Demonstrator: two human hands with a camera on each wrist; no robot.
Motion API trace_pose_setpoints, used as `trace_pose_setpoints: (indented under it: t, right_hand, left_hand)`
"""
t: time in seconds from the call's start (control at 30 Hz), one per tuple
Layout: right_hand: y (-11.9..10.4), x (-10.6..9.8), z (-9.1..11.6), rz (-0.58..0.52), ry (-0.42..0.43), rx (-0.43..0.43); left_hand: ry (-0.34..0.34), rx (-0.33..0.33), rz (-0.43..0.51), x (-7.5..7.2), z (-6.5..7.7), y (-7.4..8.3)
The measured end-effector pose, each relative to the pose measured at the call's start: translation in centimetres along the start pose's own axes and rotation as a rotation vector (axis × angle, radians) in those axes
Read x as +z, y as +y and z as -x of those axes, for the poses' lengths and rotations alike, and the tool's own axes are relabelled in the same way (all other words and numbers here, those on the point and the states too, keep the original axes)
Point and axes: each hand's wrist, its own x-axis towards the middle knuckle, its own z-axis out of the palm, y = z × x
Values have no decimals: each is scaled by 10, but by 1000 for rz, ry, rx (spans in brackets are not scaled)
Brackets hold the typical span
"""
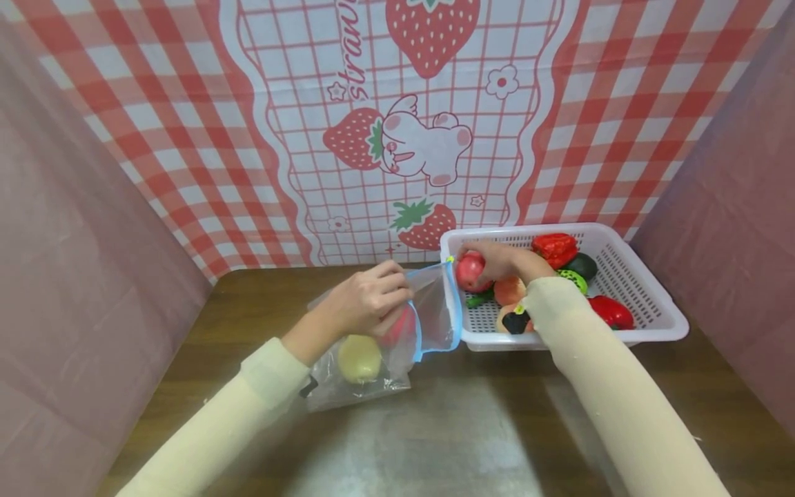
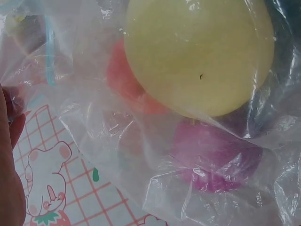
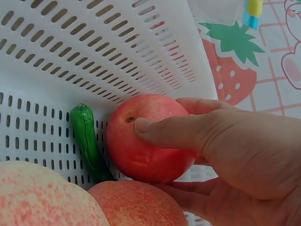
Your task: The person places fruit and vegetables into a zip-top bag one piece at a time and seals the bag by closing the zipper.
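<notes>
My right hand (image 1: 497, 259) reaches into the left end of a white plastic basket (image 1: 652, 304). In the right wrist view its thumb and fingers grip a red apple (image 3: 150, 136), against the basket wall beside a green chili pepper (image 3: 87, 141). My left hand (image 1: 369, 300) holds a clear zip bag (image 1: 435, 297) near its blue-edged mouth, which faces the basket. Inside the bag lie a yellow round fruit (image 2: 202, 52), a red fruit (image 2: 131, 84) and a purple item (image 2: 216, 160) blurred by the plastic. The left fingertips are partly hidden.
Other produce fills the basket: peaches (image 1: 509, 290), red peppers (image 1: 555, 248), a dark green item (image 1: 582, 266) and a bright green one (image 1: 573, 279). A brown wooden table (image 1: 248, 304) lies beneath. Behind it hangs a strawberry-print cloth (image 1: 428, 138), with pink curtains (image 1: 720, 207) at both sides.
</notes>
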Motion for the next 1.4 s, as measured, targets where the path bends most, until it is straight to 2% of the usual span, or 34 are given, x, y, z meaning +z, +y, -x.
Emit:
trace_pose_setpoints:
  t: [0.23, 0.47, 0.6, 1.0, 1.4]
  right_hand:
    - [5, 0, 1, 27, 36, -25]
    - [6, -9, 9, -57, 28, -104]
    - [2, -14, 16, -62, 35, -127]
    - [-10, -19, 41, -118, 141, -203]
    - [-26, -19, 70, -115, 236, -272]
  left_hand:
    - [-2, 8, -2, 4, 1, 0]
    - [7, 14, -16, 3, 1, 0]
    - [3, 9, -14, 3, 1, 0]
    - [7, 3, -8, 5, 2, 0]
    - [27, 8, -8, 5, 2, 0]
